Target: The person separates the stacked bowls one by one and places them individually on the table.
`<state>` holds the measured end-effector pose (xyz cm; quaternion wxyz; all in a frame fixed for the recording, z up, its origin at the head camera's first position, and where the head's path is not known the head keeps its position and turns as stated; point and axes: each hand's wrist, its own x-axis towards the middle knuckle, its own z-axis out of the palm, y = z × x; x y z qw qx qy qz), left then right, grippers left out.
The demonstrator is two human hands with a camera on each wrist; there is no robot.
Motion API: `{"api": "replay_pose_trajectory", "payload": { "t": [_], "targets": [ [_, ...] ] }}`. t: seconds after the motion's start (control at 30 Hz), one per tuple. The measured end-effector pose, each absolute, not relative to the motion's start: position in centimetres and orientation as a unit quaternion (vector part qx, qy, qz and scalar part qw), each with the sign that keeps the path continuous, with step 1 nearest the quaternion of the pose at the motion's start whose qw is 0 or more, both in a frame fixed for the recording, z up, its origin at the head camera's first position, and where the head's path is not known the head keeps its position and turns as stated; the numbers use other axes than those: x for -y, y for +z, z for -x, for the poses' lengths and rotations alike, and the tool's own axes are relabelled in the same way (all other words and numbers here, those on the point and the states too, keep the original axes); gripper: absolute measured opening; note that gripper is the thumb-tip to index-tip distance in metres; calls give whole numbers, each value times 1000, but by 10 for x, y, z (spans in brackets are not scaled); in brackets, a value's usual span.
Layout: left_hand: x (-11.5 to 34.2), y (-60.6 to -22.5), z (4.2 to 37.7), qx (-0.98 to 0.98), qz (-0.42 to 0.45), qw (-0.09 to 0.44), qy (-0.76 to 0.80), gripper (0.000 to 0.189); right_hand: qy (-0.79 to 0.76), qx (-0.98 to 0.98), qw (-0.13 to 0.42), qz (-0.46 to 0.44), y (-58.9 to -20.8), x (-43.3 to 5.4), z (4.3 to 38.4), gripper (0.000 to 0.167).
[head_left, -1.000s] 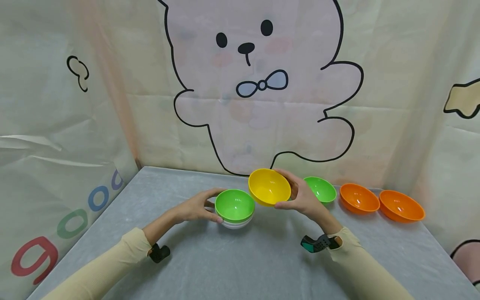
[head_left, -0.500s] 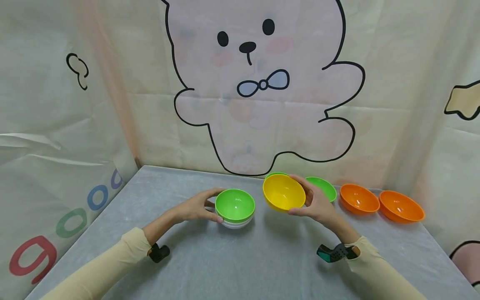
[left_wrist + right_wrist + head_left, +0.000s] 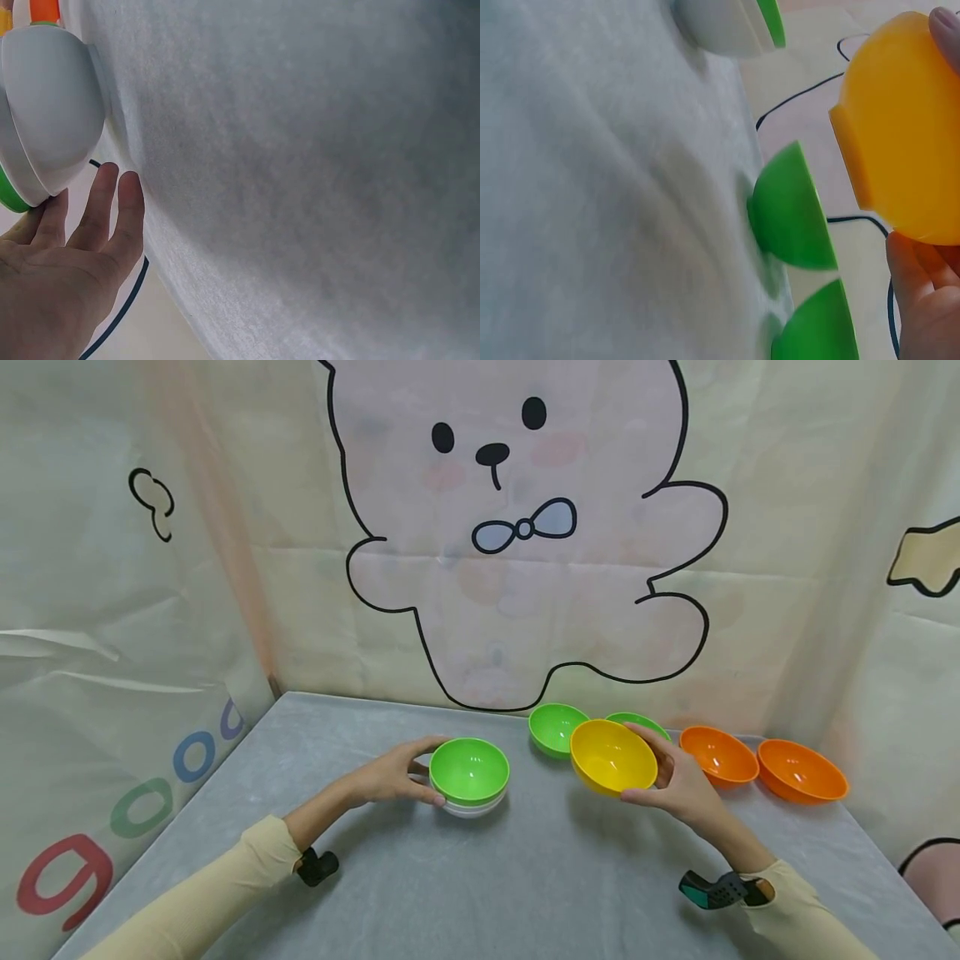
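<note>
My left hand (image 3: 393, 774) grips the side of a small stack of bowls, its thumb at the near side and fingers behind. A green bowl (image 3: 470, 770) tops the stack, nested over white bowlware (image 3: 56, 105) that stands on the table. In the left wrist view two of its fingers (image 3: 129, 217) stretch out past the stack. My right hand (image 3: 678, 777) holds a yellow bowl (image 3: 611, 756) by its right side, thumb near and fingers behind, raised above the table. The right wrist view has the yellow bowl's outside (image 3: 907, 127) in the air, beyond the green bowls.
Along the back edge of the grey-covered table (image 3: 465, 893) stand a green bowl (image 3: 555, 729), another green bowl (image 3: 637, 720) partly hidden, and two orange bowls, one (image 3: 716, 753) left of the other (image 3: 802, 771). A printed curtain (image 3: 300, 635) hangs behind.
My right hand has carried the yellow bowl rightward and slightly nearer, away from the stack, uncovering a green bowl at the back. My left hand has stayed at the stack.
</note>
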<state>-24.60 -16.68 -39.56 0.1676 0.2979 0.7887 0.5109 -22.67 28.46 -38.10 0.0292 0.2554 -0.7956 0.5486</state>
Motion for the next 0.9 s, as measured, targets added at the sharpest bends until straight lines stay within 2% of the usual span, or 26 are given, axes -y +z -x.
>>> {"api": "replay_pose_trajectory", "payload": {
  "t": [0.63, 0.9],
  "targets": [
    [166, -396, 244, -792, -300, 164, 506, 90, 502, 831, 103, -216, -385, -341, 201, 79],
    [165, -395, 244, -796, -299, 163, 501, 91, 493, 844, 108, -181, -387, -368, 190, 78]
  ]
}}
